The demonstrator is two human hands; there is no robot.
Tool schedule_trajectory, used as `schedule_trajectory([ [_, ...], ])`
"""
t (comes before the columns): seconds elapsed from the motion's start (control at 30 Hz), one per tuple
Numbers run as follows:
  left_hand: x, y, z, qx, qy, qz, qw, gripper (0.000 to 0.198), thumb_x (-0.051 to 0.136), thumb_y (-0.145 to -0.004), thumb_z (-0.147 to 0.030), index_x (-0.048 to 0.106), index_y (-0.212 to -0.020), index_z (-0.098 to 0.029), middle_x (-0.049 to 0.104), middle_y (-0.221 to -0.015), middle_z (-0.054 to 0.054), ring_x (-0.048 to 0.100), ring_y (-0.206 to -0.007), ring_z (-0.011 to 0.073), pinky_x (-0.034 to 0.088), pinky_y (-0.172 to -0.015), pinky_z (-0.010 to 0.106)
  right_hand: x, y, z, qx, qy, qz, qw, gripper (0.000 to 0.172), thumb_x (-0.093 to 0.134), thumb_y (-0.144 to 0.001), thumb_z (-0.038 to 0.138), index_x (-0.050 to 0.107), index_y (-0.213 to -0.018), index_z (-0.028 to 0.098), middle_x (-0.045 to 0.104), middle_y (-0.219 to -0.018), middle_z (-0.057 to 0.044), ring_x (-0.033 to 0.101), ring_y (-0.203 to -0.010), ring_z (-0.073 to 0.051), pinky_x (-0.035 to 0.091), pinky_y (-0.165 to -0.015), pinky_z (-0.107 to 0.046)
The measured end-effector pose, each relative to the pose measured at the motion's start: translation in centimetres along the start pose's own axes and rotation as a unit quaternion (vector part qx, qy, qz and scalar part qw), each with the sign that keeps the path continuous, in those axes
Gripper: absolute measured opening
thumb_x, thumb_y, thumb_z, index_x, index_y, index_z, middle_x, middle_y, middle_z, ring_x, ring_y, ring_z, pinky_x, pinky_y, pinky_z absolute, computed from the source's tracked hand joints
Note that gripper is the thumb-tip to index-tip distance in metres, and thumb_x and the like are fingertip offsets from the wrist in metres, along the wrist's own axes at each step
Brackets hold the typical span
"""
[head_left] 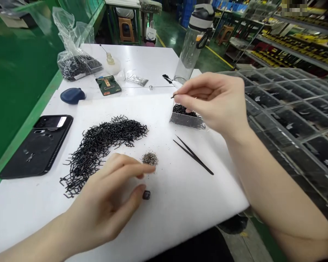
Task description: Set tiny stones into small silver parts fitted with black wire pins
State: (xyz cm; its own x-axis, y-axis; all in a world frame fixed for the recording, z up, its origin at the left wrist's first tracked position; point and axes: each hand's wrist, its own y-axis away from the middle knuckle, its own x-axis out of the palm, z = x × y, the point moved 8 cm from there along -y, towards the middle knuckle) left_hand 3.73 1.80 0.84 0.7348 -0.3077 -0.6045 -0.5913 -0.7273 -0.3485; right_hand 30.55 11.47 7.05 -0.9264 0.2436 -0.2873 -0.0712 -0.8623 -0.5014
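Observation:
My right hand [215,98] is raised over a clear box [187,120] of black pieces, its thumb and forefinger pinching a tiny black bent pin [174,96]. Below it on the white mat lie black tweezers [194,155]. My left hand [112,193] hovers low over the mat with forefinger and thumb apart, holding nothing. Beside its thumb tip is a small dark square part [146,195]. Just beyond the forefinger sits a little heap of fine metallic bits [150,158]. A long curved pile of black bent pins [98,145] spreads behind my left hand.
At left lies a phone-like device on a black pad [24,156], with a blue oval case [72,95] beyond. A plastic bag [76,65], a green packet [108,85] and a tall bottle [191,47] stand farther back. Clear compartment trays [292,109] fill the right side.

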Motion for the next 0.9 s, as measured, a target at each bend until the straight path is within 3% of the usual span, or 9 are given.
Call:
schedule_trajectory([
  [0.1,1.0,0.1,-1.0,0.038,0.009,0.074,0.997,0.047,0.067,-0.105,-0.006,0.079,-0.14,-0.033,0.085,-0.124,0.006,0.069,-0.116,0.028,0.063,-0.1,0.043,-1.9,-1.8,-2.6,0.037,0.166,0.034,0.985,0.009,0.099,-0.089,0.02,0.094,-0.091,0.027,0.093,-0.097,-0.006,0.087,-0.095,-0.03,0.076,-0.095,-0.049],
  [0.2,1.4,0.1,-1.2,0.052,-0.004,0.097,0.994,0.045,0.07,-0.1,-0.004,0.081,-0.134,-0.031,0.087,-0.123,0.006,0.068,-0.114,0.0283,0.062,-0.1,0.043,-2.7,-2.3,-3.7,0.065,0.234,0.079,0.967,0.005,0.1,-0.091,0.025,0.096,-0.093,0.026,0.092,-0.094,-0.007,0.083,-0.094,-0.03,0.071,-0.095,-0.05],
  [0.4,1.3,-0.1,-0.6,0.059,0.002,0.065,0.996,0.035,0.069,-0.109,-0.002,0.082,-0.127,-0.029,0.091,-0.114,0.003,0.071,-0.104,0.0236,0.064,-0.096,0.038,-4.6,-1.6,1.2,0.045,0.263,0.095,0.959,0.015,0.082,-0.109,0.03,0.096,-0.108,0.023,0.093,-0.102,-0.011,0.079,-0.088,-0.025,0.062,-0.081,-0.042],
  [0.47,1.2,-0.1,-0.2,0.043,0.005,0.056,0.998,0.027,0.075,-0.11,-0.005,0.082,-0.122,-0.029,0.091,-0.112,0.002,0.072,-0.104,0.0237,0.064,-0.094,0.038,-4.1,0.0,2.4,0.052,0.261,0.146,0.953,0.027,0.083,-0.111,0.049,0.093,-0.102,0.025,0.087,-0.081,-0.009,0.072,-0.069,-0.023,0.05,-0.06,-0.042],
  [0.5,1.1,-0.1,0.0,0.035,0.005,0.052,0.998,0.023,0.079,-0.11,-0.008,0.082,-0.119,-0.029,0.091,-0.111,0.001,0.072,-0.104,0.024,0.063,-0.094,0.038,-3.0,1.4,2.3,0.062,0.262,0.217,0.938,0.029,0.085,-0.108,0.053,0.09,-0.097,0.027,0.082,-0.072,-0.006,0.066,-0.059,-0.022,0.043,-0.052,-0.041],
  [0.57,0.9,-0.1,0.1,0.027,0.002,0.046,0.999,0.019,0.085,-0.109,-0.012,0.081,-0.116,-0.029,0.089,-0.108,0.0,0.071,-0.104,0.0241,0.061,-0.093,0.037,-1.1,4.4,1.3,0.082,0.27,0.312,0.907,0.023,0.088,-0.102,0.051,0.083,-0.104,0.028,0.081,-0.07,0.0,0.065,-0.053,-0.021,0.041,-0.05,-0.039],
  [0.67,0.6,-0.1,-0.2,0.024,-0.01,0.036,0.999,0.018,0.089,-0.107,-0.016,0.079,-0.116,-0.028,0.084,-0.106,-0.001,0.068,-0.101,0.0232,0.058,-0.093,0.036,0.1,7.7,-1.1,0.092,0.303,0.332,0.888,0.023,0.08,-0.103,0.036,0.071,-0.123,0.027,0.073,-0.068,0.005,0.061,-0.052,-0.021,0.036,-0.051,-0.037],
  [0.77,0.6,-0.3,-0.5,0.006,-0.029,0.032,0.999,0.014,0.086,-0.103,-0.021,0.077,-0.113,-0.026,0.077,-0.104,0.002,0.064,-0.097,0.0234,0.055,-0.087,0.037,0.1,8.8,-2.6,0.093,0.302,0.337,0.887,0.032,0.072,-0.109,0.035,0.066,-0.14,0.027,0.069,-0.07,0.007,0.058,-0.049,-0.02,0.036,-0.052,-0.036],
  [0.9,1.1,-0.3,-0.9,-0.003,-0.043,0.049,0.998,0.013,0.072,-0.1,-0.014,0.077,-0.108,-0.024,0.074,-0.1,0.004,0.062,-0.095,0.0246,0.055,-0.083,0.039,0.0,7.1,-1.2,0.085,0.234,0.353,0.902,0.02,0.076,-0.102,0.036,0.075,-0.12,0.028,0.067,-0.066,0.005,0.06,-0.052,-0.019,0.043,-0.052,-0.037],
])
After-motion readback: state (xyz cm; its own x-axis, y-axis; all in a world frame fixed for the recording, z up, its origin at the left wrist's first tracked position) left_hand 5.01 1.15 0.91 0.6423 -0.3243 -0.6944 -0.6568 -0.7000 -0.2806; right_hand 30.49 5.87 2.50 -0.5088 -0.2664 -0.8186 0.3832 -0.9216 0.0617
